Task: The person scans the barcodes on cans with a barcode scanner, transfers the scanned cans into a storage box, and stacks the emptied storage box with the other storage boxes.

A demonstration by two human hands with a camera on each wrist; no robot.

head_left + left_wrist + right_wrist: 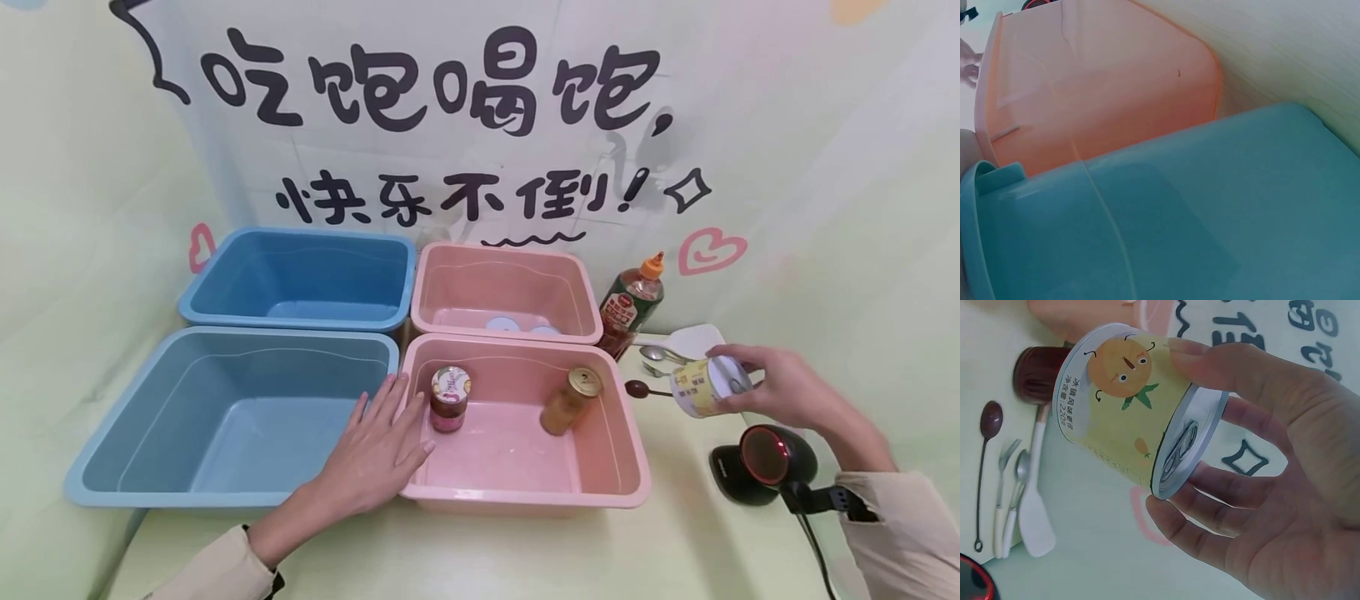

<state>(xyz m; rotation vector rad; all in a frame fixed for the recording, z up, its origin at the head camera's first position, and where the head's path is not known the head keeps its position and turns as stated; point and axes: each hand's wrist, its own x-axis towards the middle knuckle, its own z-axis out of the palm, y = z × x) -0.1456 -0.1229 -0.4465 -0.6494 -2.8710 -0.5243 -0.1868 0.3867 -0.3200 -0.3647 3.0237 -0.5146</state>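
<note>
My right hand (pixel 791 396) grips a small tin can (pixel 699 388) above the table, to the right of the pink basins. In the right wrist view, the can (pixel 1125 403) is tilted, showing a yellow label with a cartoon orange fruit and a ring-pull end; thumb and fingers are around that end. My left hand (pixel 375 458) lies with straight, spread fingers over the adjoining rims of the front blue basin (pixel 225 500) and front pink basin (pixel 525 498). Inside that pink basin are a jar with a patterned lid (pixel 450 398) and a gold-lidded jar (pixel 572 402).
Behind stand another blue basin (pixel 300 321) and another pink basin (pixel 510 332), the pink one holding pale round things. A sauce bottle (pixel 632 307), dark spoon (pixel 991 420), fork (pixel 1002 464), silver spoon (pixel 1021 467) and white spatula (pixel 1035 525) are at right, near a black device (pixel 765 458).
</note>
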